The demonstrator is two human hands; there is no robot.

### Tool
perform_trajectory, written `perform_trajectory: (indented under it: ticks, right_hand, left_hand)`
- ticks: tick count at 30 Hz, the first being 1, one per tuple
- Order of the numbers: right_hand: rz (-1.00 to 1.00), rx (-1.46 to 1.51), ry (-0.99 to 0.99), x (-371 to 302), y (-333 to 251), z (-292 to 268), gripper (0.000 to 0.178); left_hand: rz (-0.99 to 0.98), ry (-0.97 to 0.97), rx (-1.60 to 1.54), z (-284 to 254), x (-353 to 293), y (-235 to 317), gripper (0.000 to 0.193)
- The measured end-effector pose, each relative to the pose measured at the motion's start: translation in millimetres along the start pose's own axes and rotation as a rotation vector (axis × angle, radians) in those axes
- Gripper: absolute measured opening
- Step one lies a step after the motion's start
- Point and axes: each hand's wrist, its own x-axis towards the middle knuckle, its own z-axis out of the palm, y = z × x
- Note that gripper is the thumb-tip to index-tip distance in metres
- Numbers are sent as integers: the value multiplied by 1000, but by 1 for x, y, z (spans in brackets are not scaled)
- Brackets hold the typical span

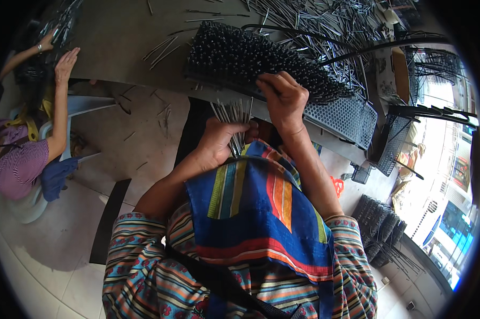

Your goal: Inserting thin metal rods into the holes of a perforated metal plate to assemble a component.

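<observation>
My left hand (pixel 219 139) is closed around a bundle of thin metal rods (pixel 232 112), held upright close to my apron. My right hand (pixel 287 98) is raised over the near edge of a perforated metal rack (pixel 338 122). Its thumb and forefinger are pinched together, and whatever they hold is too small to make out. Just beyond those fingertips stands a dense block of dark upright rods (pixel 234 56), packed side by side in the rack. The lower ends of the bundle are hidden behind my hand and the apron (pixel 240 212).
Loose metal rods (pixel 314 24) lie heaped on the table (pixel 128 42) behind the rack. At the left a seated co-worker (pixel 30 154) reaches toward another pile of rods (pixel 62 24). Dark bundled wire pieces (pixel 380 228) stand on the floor at the right. A mesh basket (pixel 393 143) hangs beside the rack.
</observation>
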Motion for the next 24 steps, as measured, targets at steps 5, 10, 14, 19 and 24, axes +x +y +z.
perform_trajectory:
  ticks: [5,10,14,19,24]
  right_hand:
    - [1,-170,27,-3,-3,0,11]
    - [24,-148,72,-11,2,-3,12]
    - [-7,-225,34,-14,3,-4,12]
    - [307,78,-151,-21,-14,-17,13]
    - [813,573,-417,-29,-11,-26,8]
  left_hand:
    - [-29,17,-73,0,-1,0,17]
    - [5,-27,-7,-1,-1,0,19]
    - [0,-28,-8,3,-2,3,20]
    - [18,-103,49,9,-6,9,22]
    - [24,-111,81,15,-6,3,20]
